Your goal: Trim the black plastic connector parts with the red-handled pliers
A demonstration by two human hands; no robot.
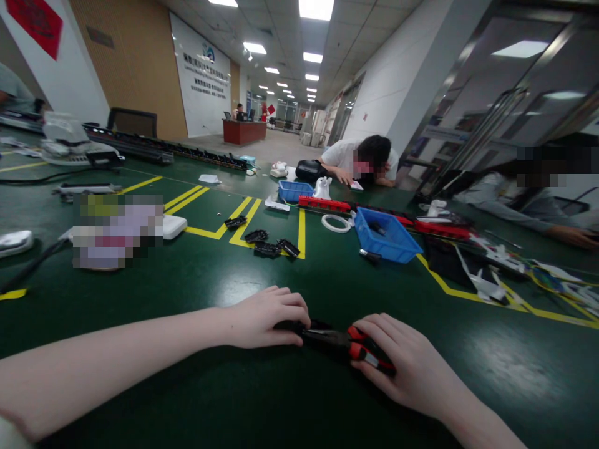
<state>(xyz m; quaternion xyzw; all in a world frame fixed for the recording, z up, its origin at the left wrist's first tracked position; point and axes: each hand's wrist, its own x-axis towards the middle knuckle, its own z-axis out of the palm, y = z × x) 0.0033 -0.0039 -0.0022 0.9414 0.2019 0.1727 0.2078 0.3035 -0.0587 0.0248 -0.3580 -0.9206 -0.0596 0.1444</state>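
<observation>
My right hand (405,358) is closed around the red and black handles of needle-nose pliers (358,350), low in the middle of the head view. The jaws point left and meet a dark piece at my left fingertips. My left hand (266,319) pinches this black part (286,325) between thumb and fingers, which cover much of it. Its exact kind is hard to make out. Beyond my hands, several small black slotted parts (267,249) lie on the green table (196,386) around the yellow tape lines.
A blue bin (388,240) stands to the right, with a black-and-silver piece (369,255) before it. Further off are a smaller blue bin (296,191), a white ring (336,223) and a red rail (322,203). One person (360,159) leans on the far side; another sits right.
</observation>
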